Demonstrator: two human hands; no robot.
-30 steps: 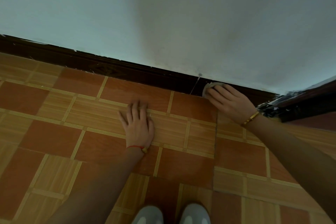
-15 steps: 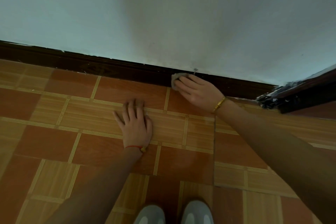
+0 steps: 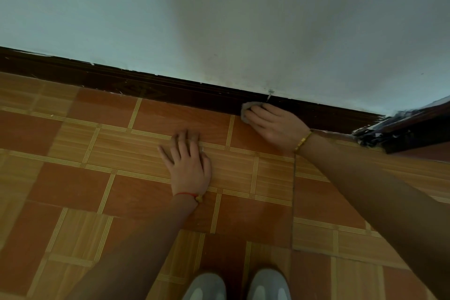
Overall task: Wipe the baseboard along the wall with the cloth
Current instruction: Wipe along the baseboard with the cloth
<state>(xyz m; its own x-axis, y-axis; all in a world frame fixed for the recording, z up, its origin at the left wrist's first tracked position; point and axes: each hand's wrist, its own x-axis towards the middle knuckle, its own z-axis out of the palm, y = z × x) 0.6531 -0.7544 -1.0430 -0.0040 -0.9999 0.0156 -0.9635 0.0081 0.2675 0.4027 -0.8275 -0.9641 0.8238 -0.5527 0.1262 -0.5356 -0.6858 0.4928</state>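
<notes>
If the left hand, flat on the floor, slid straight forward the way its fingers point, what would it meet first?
Probably the dark brown wooden baseboard. The left hand points slightly left of straight toward the wall, and only bare orange and tan patterned floor tiles lie between. The right hand with the small pale cloth is off to the side.

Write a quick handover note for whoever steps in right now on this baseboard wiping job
Right hand: closed on the cloth, pressing it against the dark baseboard just below a small mark on the wall.
Left hand: empty, flat on the tiled floor, bracing.
Done: cannot tell from here which stretches are clean.
Left: wipe on along the baseboard, probably the long run to the left.
</notes>
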